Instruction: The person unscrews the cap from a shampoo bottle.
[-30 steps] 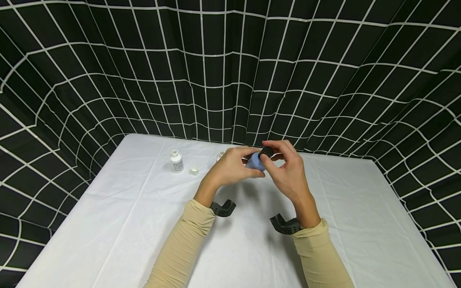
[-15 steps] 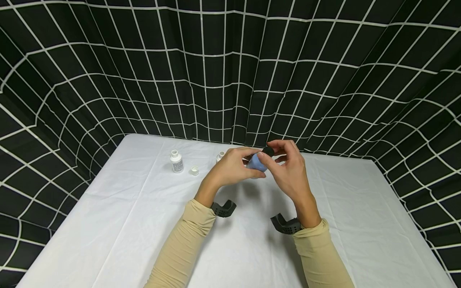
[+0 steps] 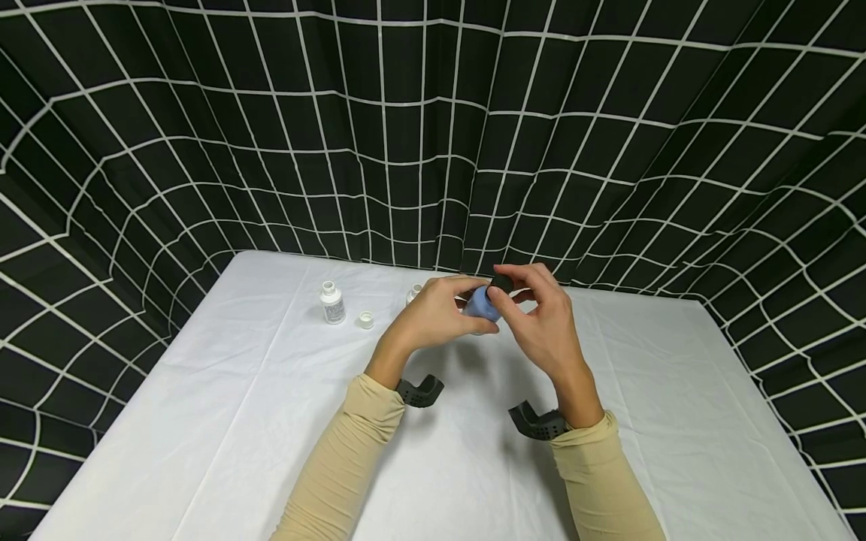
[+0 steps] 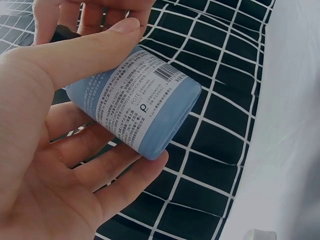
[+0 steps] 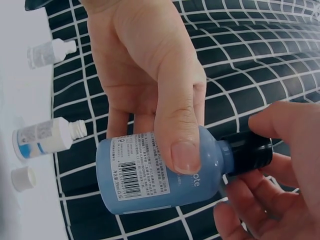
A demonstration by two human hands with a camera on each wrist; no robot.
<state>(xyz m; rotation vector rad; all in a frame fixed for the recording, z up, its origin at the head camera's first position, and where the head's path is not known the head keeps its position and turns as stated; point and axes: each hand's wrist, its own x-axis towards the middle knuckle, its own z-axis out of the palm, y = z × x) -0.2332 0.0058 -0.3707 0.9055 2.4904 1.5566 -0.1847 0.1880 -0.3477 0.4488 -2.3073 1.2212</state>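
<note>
Above the table, my left hand (image 3: 443, 312) holds a blue bottle (image 3: 480, 305) with a printed white label. In the left wrist view its thumb lies across the bottle (image 4: 145, 100) and the fingers lie beneath. My right hand (image 3: 541, 319) pinches the bottle's black cap (image 3: 501, 283) between thumb and fingers. The right wrist view shows this cap (image 5: 252, 152) at the neck of the tilted bottle (image 5: 135, 172), with a short blue collar visible between cap and shoulder. Part of the bottle is hidden by the left hand's thumb (image 5: 180, 120).
An uncapped white bottle (image 3: 332, 304) stands at the left on the white-covered table (image 3: 284, 421), a small white cap (image 3: 366, 321) beside it. Another uncapped white bottle (image 3: 414, 292) is partly hidden behind the left hand. A black gridded curtain (image 3: 406, 135) hangs behind and at the sides.
Half a second ago the right hand's fingers were farther right around the cap; now they have come back left onto it. The left hand and the bottle stay almost still.
</note>
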